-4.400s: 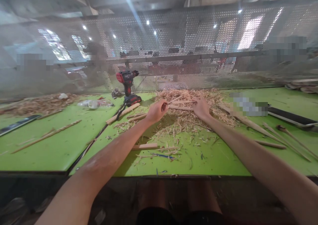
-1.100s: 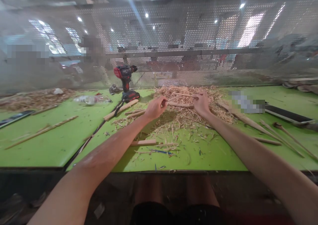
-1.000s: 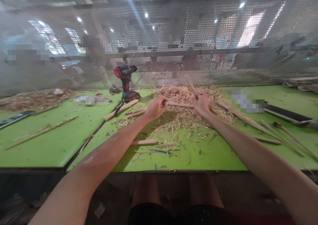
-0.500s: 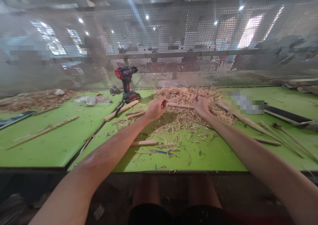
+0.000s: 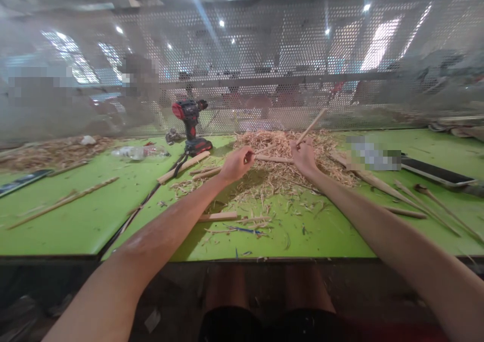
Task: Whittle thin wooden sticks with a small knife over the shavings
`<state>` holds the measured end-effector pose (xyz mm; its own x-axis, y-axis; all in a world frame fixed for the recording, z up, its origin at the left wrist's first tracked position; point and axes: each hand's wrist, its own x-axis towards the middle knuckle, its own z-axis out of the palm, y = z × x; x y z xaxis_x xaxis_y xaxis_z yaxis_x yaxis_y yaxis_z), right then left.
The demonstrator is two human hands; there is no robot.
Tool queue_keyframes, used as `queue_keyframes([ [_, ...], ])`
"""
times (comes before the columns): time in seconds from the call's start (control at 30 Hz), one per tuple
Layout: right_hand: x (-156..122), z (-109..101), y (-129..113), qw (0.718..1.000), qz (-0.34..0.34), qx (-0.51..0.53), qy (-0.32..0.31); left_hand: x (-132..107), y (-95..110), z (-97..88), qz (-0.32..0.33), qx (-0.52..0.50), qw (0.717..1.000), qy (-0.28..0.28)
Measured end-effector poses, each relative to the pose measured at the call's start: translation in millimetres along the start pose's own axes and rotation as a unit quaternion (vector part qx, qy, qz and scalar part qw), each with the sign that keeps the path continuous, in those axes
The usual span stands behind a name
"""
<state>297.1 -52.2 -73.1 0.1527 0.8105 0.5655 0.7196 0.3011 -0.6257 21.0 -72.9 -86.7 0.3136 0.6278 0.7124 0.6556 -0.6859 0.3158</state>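
My right hand [image 5: 303, 156] is closed around a pale wooden stick [image 5: 312, 125], which juts up and to the right from the fist. Opposite it, my left hand [image 5: 236, 164] pinches a thin wooden strip [image 5: 263, 151] pointing towards the right hand. Between the hands a flat wooden piece [image 5: 275, 159] stretches across the pile of wood shavings [image 5: 260, 139]; whether either hand touches it I cannot tell. The fingertips of both hands are partly hidden.
A red and black cordless drill [image 5: 191, 125] stands at the back left by a clear plastic bottle [image 5: 139, 152]. Sticks, including a long tapered piece [image 5: 381, 186], lie on the green tabletop [image 5: 302, 244]. A perforated metal screen [image 5: 257, 55] rises behind. A dark phone-like slab [image 5: 434, 171] lies right.
The stick in my right hand has swung from upright and blurred to leaning right, now sharp. My left hand has hardly moved. The whole view has shifted slightly.
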Motion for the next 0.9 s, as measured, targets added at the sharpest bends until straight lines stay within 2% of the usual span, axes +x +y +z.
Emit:
queue_keyframes([
  [0.1, -1, -1, -2, 1.0, -0.014, -0.006, -0.001, 0, 0, 0.6, 0.002, -0.001, 1.0, 0.003],
  [0.27, -1, -2, -2, 0.999, 0.015, -0.049, -0.002, -1, 0, 0.7, 0.002, 0.003, 1.0, 0.0],
  [0.4, -1, -2, 1, 0.997, -0.019, -0.075, 0.009, -1, 1, 0.3, 0.001, 0.002, 1.0, -0.002],
  [0.73, -1, -2, 3, 0.994, -0.022, -0.102, -0.015, 0, -2, 2.1, 0.014, 0.005, 1.0, 0.007],
  [0.9, 1, 1, 12, 0.994, -0.03, -0.101, -0.006, -1, -3, 1.6, 0.015, 0.013, 1.0, 0.0],
])
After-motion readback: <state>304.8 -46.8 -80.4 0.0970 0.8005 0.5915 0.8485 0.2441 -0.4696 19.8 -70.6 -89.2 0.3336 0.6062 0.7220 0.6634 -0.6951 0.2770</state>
